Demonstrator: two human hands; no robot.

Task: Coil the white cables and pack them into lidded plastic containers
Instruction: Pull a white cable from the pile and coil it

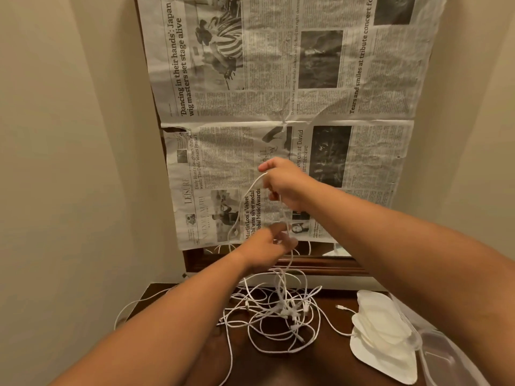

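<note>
A tangle of several white cables (278,310) lies on the dark wooden table (331,355). One white cable (252,190) is lifted out of the pile in a loop. My right hand (284,182) is raised high and pinches the top of that loop. Lower down, my left hand (267,243) grips the same cable where it rises from the tangle. White lids (381,338) sit stacked at the right, beside clear plastic containers (443,355) at the frame's right edge.
Newspaper sheets (278,107) cover a framed mirror (320,252) on the wall behind the table. Cream walls close in on both sides. One cable end (125,310) hangs over the table's left edge, and a plug (340,307) lies near the lids.
</note>
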